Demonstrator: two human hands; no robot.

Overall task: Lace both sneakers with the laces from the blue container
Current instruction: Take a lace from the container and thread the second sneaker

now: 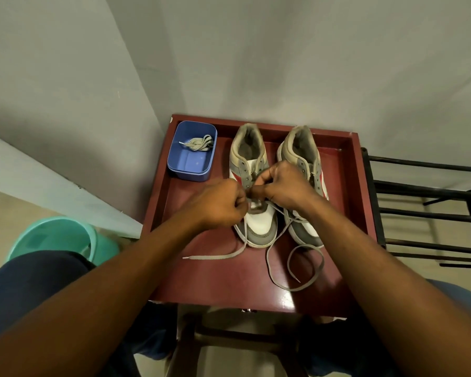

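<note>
**Lacing the first sneaker**

My left hand [223, 204] and right hand [286, 186] have curled fingers, apparently pinching the grey lace [220, 257] at the centre sneaker [259, 227]. The blue container [192, 170], holding a second lace [199, 144], sits at ten o'clock on the red table [229, 284].

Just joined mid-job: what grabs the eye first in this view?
The left hand and right hand meet over the sneaker beside the blue container, pinching a grey lace whose ends trail across the red table. A bundled lace lies in that container at the table's back left corner; the other sneaker stands alongside.
</note>
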